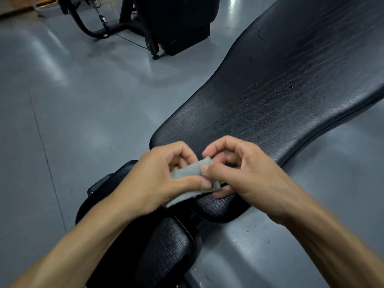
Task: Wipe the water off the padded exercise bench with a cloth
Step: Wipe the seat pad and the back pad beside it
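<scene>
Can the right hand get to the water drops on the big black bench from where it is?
Probably yes. The right hand and left hand hold the cloth over the near end of the bench. The water drops lie farther up the pad, with nothing in between.

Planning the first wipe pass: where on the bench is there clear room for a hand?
Free: the long back pad, bare apart from water beads, from the hands to its far end. Crowded: the near end, where the left hand and right hand hold the cloth above the seat pad.
</scene>
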Demonstrator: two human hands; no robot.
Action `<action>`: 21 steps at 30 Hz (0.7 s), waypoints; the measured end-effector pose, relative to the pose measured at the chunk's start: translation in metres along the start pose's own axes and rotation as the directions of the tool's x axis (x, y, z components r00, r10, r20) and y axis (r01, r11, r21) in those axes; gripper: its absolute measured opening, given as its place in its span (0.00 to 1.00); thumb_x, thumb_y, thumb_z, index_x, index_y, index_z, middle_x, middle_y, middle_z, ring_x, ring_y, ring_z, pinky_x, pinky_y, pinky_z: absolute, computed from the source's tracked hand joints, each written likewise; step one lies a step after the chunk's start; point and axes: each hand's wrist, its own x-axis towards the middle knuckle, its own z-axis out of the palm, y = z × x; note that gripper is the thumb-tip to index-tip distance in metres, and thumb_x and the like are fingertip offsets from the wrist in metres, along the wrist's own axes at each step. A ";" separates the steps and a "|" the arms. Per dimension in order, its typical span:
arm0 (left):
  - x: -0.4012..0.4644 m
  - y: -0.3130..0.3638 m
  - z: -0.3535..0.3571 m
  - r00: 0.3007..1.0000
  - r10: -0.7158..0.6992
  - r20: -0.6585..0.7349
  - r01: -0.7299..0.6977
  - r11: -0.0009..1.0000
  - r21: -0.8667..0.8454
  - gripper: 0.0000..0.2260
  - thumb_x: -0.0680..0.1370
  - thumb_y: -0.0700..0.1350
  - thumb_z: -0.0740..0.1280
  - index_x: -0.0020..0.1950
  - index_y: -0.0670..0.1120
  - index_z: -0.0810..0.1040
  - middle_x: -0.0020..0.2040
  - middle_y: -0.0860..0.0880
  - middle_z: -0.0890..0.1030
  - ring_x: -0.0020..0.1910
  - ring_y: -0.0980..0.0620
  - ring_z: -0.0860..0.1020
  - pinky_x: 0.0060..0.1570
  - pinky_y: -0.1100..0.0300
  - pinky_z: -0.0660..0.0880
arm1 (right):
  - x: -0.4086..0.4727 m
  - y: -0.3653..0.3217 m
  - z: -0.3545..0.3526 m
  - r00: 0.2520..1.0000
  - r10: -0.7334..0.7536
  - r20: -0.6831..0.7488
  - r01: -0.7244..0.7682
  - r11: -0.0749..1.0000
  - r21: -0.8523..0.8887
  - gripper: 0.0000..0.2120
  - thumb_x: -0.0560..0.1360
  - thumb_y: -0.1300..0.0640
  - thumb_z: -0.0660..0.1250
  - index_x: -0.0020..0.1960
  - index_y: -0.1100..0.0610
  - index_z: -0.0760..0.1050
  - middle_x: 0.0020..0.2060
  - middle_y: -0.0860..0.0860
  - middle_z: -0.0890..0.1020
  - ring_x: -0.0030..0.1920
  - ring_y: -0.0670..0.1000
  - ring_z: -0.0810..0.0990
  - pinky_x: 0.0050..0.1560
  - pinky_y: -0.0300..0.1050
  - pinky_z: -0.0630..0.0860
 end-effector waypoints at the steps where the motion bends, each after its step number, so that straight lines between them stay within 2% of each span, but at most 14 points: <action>1: 0.007 -0.001 -0.004 0.999 0.046 0.016 -0.048 0.989 0.137 0.20 0.65 0.64 0.79 0.46 0.53 0.79 0.38 0.52 0.84 0.36 0.50 0.80 0.39 0.52 0.76 | 0.002 0.002 -0.001 0.999 -0.029 -0.038 0.026 0.998 -0.063 0.09 0.73 0.60 0.74 0.52 0.53 0.77 0.35 0.50 0.82 0.36 0.51 0.82 0.43 0.61 0.85; 2: 0.013 -0.003 -0.008 0.994 0.105 0.009 -0.103 0.959 0.264 0.21 0.64 0.65 0.79 0.46 0.54 0.79 0.38 0.56 0.82 0.36 0.56 0.78 0.39 0.57 0.76 | 0.003 0.004 -0.002 0.990 -0.106 -0.094 0.085 0.977 -0.196 0.09 0.73 0.57 0.73 0.51 0.50 0.77 0.34 0.48 0.81 0.34 0.50 0.82 0.41 0.58 0.84; 3: 0.019 -0.003 -0.012 0.983 0.181 -0.033 -0.154 0.910 0.384 0.20 0.65 0.64 0.78 0.48 0.54 0.80 0.39 0.59 0.81 0.37 0.61 0.76 0.41 0.67 0.73 | 0.005 0.007 -0.003 0.965 -0.216 -0.148 0.145 0.912 -0.383 0.09 0.72 0.53 0.72 0.50 0.49 0.76 0.34 0.46 0.81 0.32 0.49 0.82 0.39 0.54 0.83; 4: 0.023 -0.004 -0.015 0.960 0.260 -0.102 -0.178 0.850 0.495 0.19 0.68 0.63 0.77 0.51 0.54 0.80 0.43 0.61 0.80 0.41 0.63 0.75 0.46 0.73 0.69 | 0.006 0.010 -0.004 0.929 -0.327 -0.174 0.174 0.800 -0.575 0.09 0.71 0.49 0.71 0.49 0.48 0.75 0.34 0.45 0.80 0.33 0.48 0.81 0.39 0.52 0.81; 5: 0.024 -0.005 -0.016 0.927 0.332 -0.174 -0.176 0.794 0.582 0.18 0.71 0.61 0.76 0.54 0.53 0.80 0.49 0.61 0.79 0.47 0.62 0.74 0.52 0.75 0.66 | 0.006 0.011 -0.005 0.897 -0.405 -0.174 0.161 0.667 -0.728 0.10 0.71 0.44 0.68 0.49 0.47 0.74 0.34 0.45 0.80 0.34 0.48 0.81 0.38 0.51 0.79; 7: 0.016 -0.007 -0.006 0.873 0.421 -0.249 -0.167 0.735 0.657 0.17 0.77 0.57 0.73 0.61 0.49 0.81 0.61 0.54 0.78 0.58 0.52 0.75 0.64 0.71 0.63 | 0.007 0.010 -0.011 0.869 -0.467 -0.164 0.089 0.474 -0.876 0.13 0.73 0.38 0.63 0.48 0.46 0.73 0.36 0.44 0.79 0.39 0.51 0.80 0.38 0.48 0.76; 8: 0.008 -0.008 0.006 0.873 0.437 -0.218 -0.196 0.722 0.663 0.18 0.80 0.56 0.70 0.65 0.47 0.81 0.66 0.51 0.77 0.63 0.49 0.75 0.68 0.65 0.64 | 0.009 0.010 -0.016 0.853 -0.495 -0.163 0.079 0.431 -0.899 0.14 0.74 0.36 0.61 0.47 0.47 0.74 0.37 0.45 0.79 0.42 0.51 0.79 0.40 0.48 0.75; 9: 0.000 -0.009 0.020 0.889 0.437 -0.138 -0.242 0.704 0.667 0.21 0.82 0.57 0.66 0.70 0.46 0.78 0.72 0.48 0.74 0.69 0.46 0.73 0.72 0.59 0.64 | 0.012 0.013 -0.022 0.829 -0.531 -0.172 0.082 0.421 -0.903 0.14 0.75 0.37 0.62 0.46 0.48 0.75 0.39 0.45 0.78 0.43 0.52 0.78 0.42 0.48 0.73; 11: -0.012 -0.011 0.047 0.929 0.364 0.061 -0.296 0.638 0.710 0.27 0.84 0.62 0.56 0.80 0.51 0.66 0.82 0.47 0.61 0.80 0.45 0.60 0.78 0.48 0.60 | 0.016 0.016 -0.036 0.758 -0.621 -0.201 0.134 0.449 -0.883 0.12 0.78 0.42 0.65 0.44 0.49 0.77 0.41 0.46 0.78 0.45 0.53 0.76 0.46 0.46 0.70; 13: -0.016 -0.018 0.059 0.943 0.293 0.156 -0.306 0.584 0.752 0.28 0.85 0.65 0.47 0.84 0.56 0.54 0.85 0.50 0.48 0.84 0.47 0.46 0.80 0.45 0.53 | 0.019 0.020 -0.045 0.698 -0.686 -0.206 0.187 0.452 -0.872 0.11 0.80 0.47 0.65 0.44 0.53 0.78 0.41 0.48 0.79 0.44 0.53 0.75 0.47 0.42 0.67; 14: -0.016 -0.021 0.057 0.946 0.274 0.171 -0.306 0.587 0.750 0.28 0.85 0.65 0.45 0.84 0.57 0.50 0.85 0.51 0.45 0.83 0.48 0.43 0.80 0.45 0.51 | 0.021 0.024 -0.047 0.679 -0.707 -0.199 0.208 0.445 -0.871 0.11 0.81 0.49 0.65 0.44 0.54 0.78 0.41 0.48 0.79 0.43 0.53 0.75 0.47 0.42 0.68; 18: 0.006 -0.029 0.033 0.952 0.232 0.201 -0.306 0.667 0.679 0.28 0.85 0.66 0.42 0.84 0.60 0.49 0.84 0.57 0.43 0.83 0.54 0.40 0.81 0.46 0.47 | 0.025 0.044 -0.050 0.636 -0.754 -0.168 0.252 0.409 -0.877 0.11 0.81 0.53 0.65 0.43 0.57 0.78 0.40 0.51 0.81 0.42 0.58 0.76 0.46 0.58 0.73; 21: 0.050 -0.023 0.018 0.967 0.190 0.168 -0.253 0.750 0.611 0.29 0.83 0.67 0.40 0.83 0.61 0.50 0.83 0.61 0.44 0.82 0.59 0.39 0.82 0.46 0.47 | 0.025 0.045 -0.051 0.608 -0.770 -0.191 0.291 0.440 -0.850 0.12 0.82 0.55 0.65 0.42 0.58 0.78 0.40 0.52 0.81 0.41 0.58 0.76 0.45 0.59 0.73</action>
